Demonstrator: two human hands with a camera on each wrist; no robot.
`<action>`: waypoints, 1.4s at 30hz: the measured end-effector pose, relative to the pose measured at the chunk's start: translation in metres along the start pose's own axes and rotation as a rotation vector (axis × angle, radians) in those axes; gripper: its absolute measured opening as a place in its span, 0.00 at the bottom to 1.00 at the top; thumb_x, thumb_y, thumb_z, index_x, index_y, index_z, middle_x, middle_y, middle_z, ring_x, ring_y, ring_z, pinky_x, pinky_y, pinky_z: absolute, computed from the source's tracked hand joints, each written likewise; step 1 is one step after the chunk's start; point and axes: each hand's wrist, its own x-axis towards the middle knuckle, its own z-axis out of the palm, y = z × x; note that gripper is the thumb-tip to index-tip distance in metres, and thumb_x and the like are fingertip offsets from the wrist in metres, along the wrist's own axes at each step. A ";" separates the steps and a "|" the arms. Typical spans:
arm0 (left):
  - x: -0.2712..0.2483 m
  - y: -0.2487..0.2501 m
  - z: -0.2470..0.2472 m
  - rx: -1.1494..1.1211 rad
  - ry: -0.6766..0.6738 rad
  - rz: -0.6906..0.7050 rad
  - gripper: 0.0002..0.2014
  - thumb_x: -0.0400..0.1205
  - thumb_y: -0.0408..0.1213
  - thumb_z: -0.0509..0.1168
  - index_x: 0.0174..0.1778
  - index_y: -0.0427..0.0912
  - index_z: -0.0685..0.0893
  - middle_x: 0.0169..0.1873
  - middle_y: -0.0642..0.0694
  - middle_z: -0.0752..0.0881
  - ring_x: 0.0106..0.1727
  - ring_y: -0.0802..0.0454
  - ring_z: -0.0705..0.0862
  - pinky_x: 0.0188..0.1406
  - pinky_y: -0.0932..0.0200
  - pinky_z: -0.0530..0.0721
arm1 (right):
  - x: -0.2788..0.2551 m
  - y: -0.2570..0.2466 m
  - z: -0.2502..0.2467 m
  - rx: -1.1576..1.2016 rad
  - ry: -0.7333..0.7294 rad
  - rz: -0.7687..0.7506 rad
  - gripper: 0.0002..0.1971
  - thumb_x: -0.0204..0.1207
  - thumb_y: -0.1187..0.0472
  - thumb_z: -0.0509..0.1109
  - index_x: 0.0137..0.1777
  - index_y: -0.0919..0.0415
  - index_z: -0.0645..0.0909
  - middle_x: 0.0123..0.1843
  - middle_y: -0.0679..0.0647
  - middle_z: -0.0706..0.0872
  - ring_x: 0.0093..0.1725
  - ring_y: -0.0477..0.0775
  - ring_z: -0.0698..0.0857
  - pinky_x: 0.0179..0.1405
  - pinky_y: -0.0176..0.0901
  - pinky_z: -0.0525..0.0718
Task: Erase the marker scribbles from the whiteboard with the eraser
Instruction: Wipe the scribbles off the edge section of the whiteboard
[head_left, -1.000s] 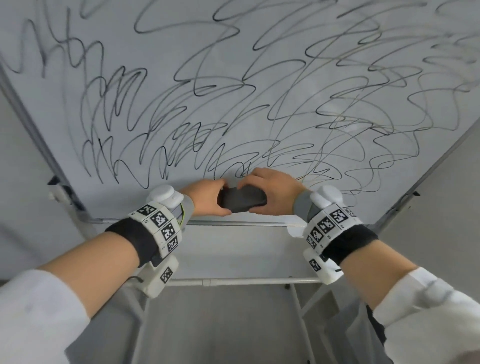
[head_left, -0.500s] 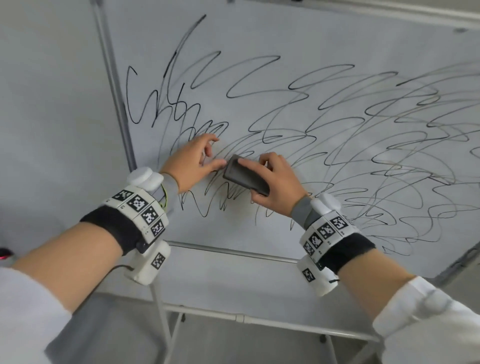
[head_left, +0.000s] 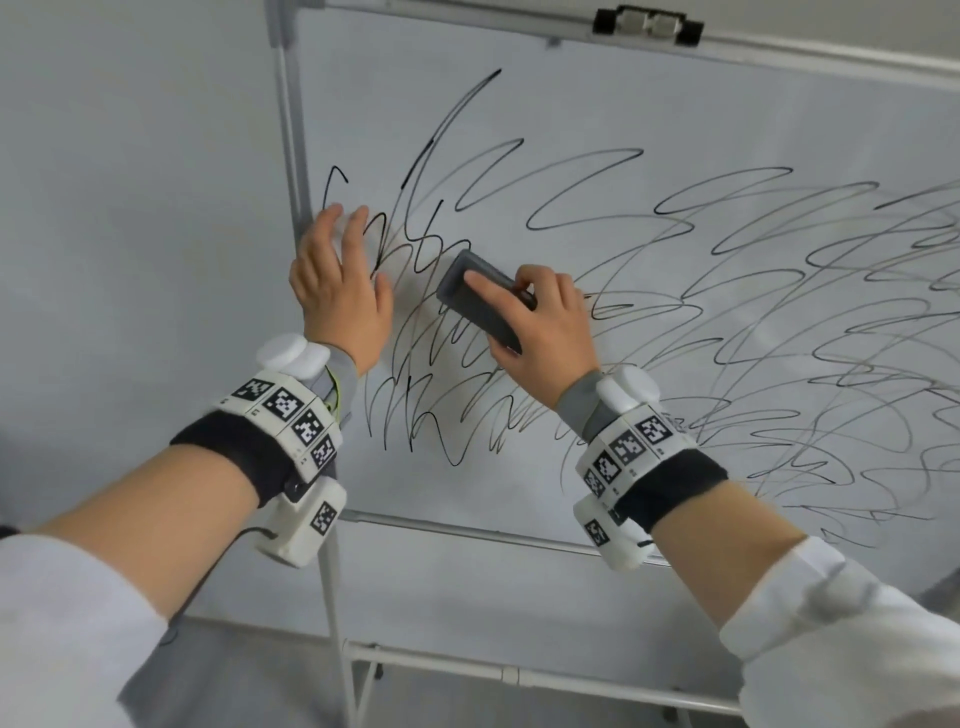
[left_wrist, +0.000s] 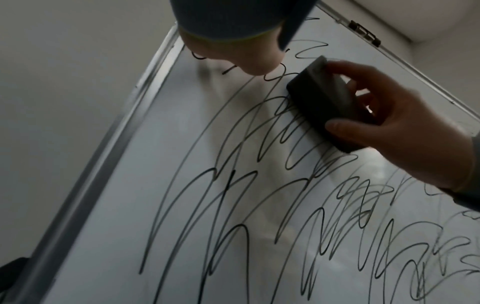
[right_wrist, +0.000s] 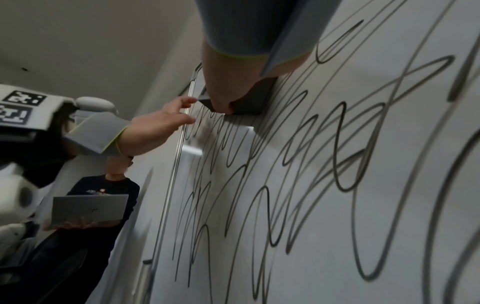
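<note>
A whiteboard on a stand is covered with black marker scribbles across most of its face. My right hand grips a dark grey block eraser and holds it flat against the board in the upper left part of the scribbles. The left wrist view shows the eraser pinched between thumb and fingers. My left hand lies flat with straight fingers on the board at its left frame edge, just left of the eraser. The right wrist view shows that left hand at the frame.
The board's metal frame runs down the left side, with a black clip on the top rail. Stand bars cross below the board. A person in dark clothes holding a laptop stands to the left, behind the board's edge.
Both hands rose from the board's bottom rail to its upper left area. My left hand let go of the eraser and spread flat on the board; the right hand carried the eraser up.
</note>
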 end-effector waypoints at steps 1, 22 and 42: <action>0.000 -0.002 0.001 -0.001 -0.012 -0.006 0.29 0.79 0.33 0.59 0.77 0.40 0.60 0.77 0.35 0.59 0.78 0.37 0.58 0.74 0.38 0.58 | -0.005 0.000 0.005 -0.007 -0.024 -0.021 0.31 0.66 0.59 0.71 0.72 0.46 0.71 0.58 0.56 0.72 0.53 0.57 0.69 0.50 0.53 0.74; 0.050 -0.050 0.052 -0.069 -0.163 0.148 0.29 0.83 0.29 0.51 0.80 0.35 0.50 0.82 0.39 0.51 0.82 0.46 0.51 0.80 0.55 0.55 | 0.024 0.006 0.065 -0.100 -0.146 0.077 0.35 0.63 0.62 0.75 0.70 0.44 0.68 0.59 0.59 0.75 0.53 0.60 0.69 0.50 0.56 0.74; 0.098 -0.049 0.123 -0.136 -0.257 0.043 0.29 0.83 0.30 0.52 0.81 0.41 0.51 0.82 0.46 0.51 0.59 0.35 0.81 0.50 0.43 0.82 | 0.106 0.072 0.096 -0.081 -0.104 0.270 0.32 0.67 0.61 0.72 0.72 0.47 0.71 0.59 0.60 0.73 0.53 0.61 0.71 0.50 0.52 0.70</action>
